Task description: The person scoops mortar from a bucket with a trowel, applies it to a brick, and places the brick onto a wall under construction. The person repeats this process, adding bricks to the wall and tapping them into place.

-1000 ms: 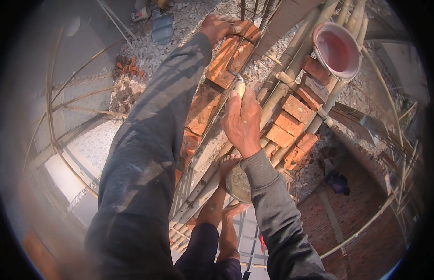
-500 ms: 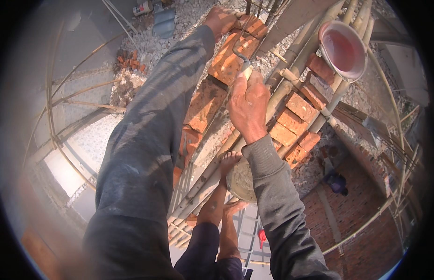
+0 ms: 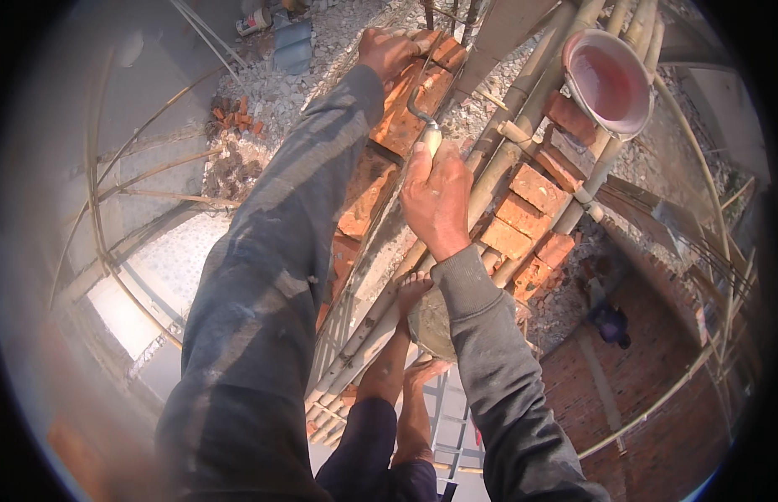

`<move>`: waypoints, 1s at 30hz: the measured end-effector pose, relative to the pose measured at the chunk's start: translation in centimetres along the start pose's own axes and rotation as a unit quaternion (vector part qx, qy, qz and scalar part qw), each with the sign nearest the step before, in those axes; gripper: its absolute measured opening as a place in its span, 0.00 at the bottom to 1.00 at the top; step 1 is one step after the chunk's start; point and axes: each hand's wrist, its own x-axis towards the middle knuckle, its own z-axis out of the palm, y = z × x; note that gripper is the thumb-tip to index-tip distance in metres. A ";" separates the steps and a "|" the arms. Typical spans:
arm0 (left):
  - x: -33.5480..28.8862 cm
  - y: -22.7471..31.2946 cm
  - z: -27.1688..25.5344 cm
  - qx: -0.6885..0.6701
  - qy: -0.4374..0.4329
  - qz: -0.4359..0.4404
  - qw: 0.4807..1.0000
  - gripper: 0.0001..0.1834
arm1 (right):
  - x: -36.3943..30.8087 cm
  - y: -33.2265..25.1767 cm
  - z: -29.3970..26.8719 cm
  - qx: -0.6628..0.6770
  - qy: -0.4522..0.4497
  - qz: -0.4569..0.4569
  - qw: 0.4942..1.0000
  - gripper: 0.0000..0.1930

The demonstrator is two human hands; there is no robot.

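Observation:
My right hand (image 3: 439, 201) is closed round the pale handle of a trowel (image 3: 433, 138). Its bent metal neck points away from me, and the blade shows nearly edge-on beside the far end of a brick wall (image 3: 405, 113). At that far end, my left hand (image 3: 385, 52) has its fingers curled against a small orange brick (image 3: 426, 42); some of the fingers are hidden. My left sleeve covers part of the wall's nearer courses. Below my right wrist, partly behind the cuff, a round pan (image 3: 435, 326) holds grey mortar.
Bamboo poles (image 3: 510, 96) run beside the wall, carrying stacked bricks (image 3: 523, 217) and a pail (image 3: 611, 88) with a reddish inside. My bare foot (image 3: 412, 290) rests on the poles. Far below, a person (image 3: 608, 325) is near brick paving. Rubble (image 3: 330, 50) lies beyond the wall.
My right hand and the trowel have shifted slightly left and toward me. The left hand stays at the far brick. The whole view has moved a little.

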 end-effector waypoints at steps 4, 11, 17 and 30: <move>1.7 2.6 -0.9 0.051 -0.050 -0.170 0.983 0.14 | -2.3 -1.6 -1.1 0.083 -0.075 0.046 0.993 0.11; 2.6 8.8 0.5 0.142 0.014 -0.153 0.978 0.25 | -13.3 -0.2 -5.3 0.004 -0.086 -0.019 0.996 0.16; 3.1 11.5 2.7 0.373 -0.100 -0.150 0.910 0.27 | -22.5 3.0 -10.5 -0.067 -0.092 0.054 0.992 0.17; 4.6 14.4 3.2 0.293 0.005 -0.290 0.911 0.20 | -27.6 6.4 -15.0 -0.147 -0.059 0.108 0.981 0.13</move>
